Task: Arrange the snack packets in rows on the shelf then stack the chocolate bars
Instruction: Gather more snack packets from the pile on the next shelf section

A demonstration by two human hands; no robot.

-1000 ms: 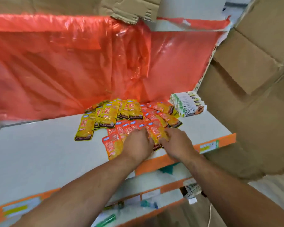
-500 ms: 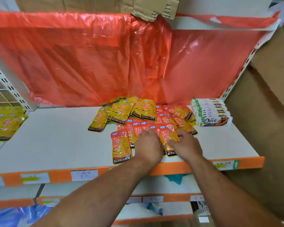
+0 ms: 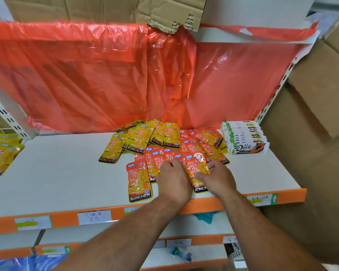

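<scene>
Hardly moved since half a second ago: left hand, flat and palm down with straight fingers on shiny orange plastic snack packets; right hand, pinching the edge of the front one. At least five orange ones fanned in a crinkly row near the front of smooth white shelf board. Behind, shiny yellow plastic snack packets, piled, too overlapped to count. Off to the right, one neat stack of long white wrapped chocolate bars, about seven. At the back, thin crinkly red plastic sheet.
</scene>
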